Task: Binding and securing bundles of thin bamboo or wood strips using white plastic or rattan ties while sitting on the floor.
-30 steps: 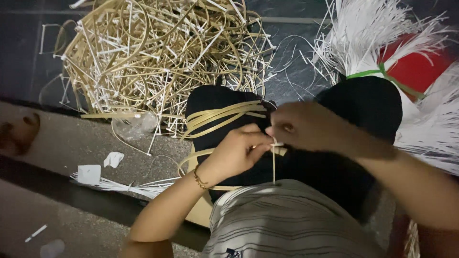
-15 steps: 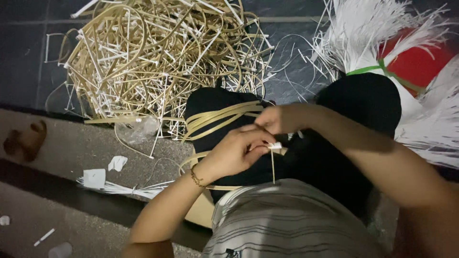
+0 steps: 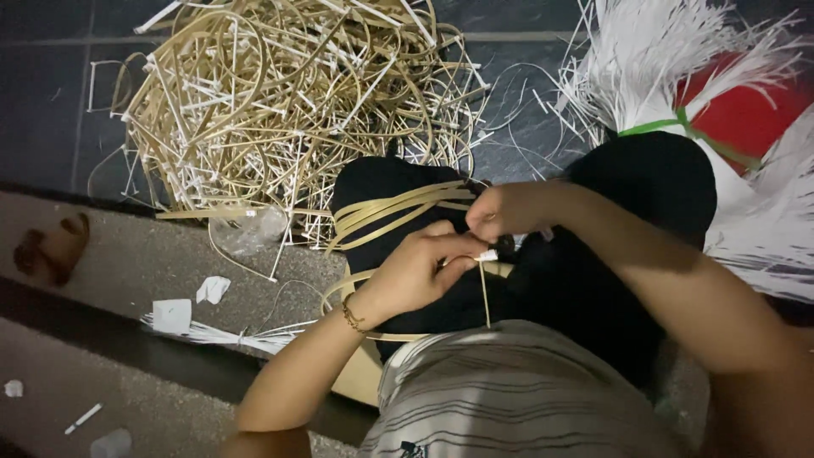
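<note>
1. Left hand (image 3: 420,271) pinches a thin tan strip (image 3: 484,293) with a small white tie (image 3: 487,255) at its top, fingers pressed together on it, over the lap.
2. Right hand (image 3: 509,212) sits just above, fingertips closed near the same tie; exact grip cannot be told.
3. Versus half a second ago: right hand has shifted a little up and away from the left; left hand keeps its pinch, strip hangs down as before.
4. Looped tan strips (image 3: 398,208) lie across the black-clad knee (image 3: 381,182), touching the hands' work.
5. Big pile of tan strips (image 3: 280,102) on the dark floor beyond.
6. White strip bundle (image 3: 661,59) with green band (image 3: 649,128) at right, red thing (image 3: 746,114) behind.
7. Paper scraps (image 3: 174,314) on the concrete ledge at left.
</note>
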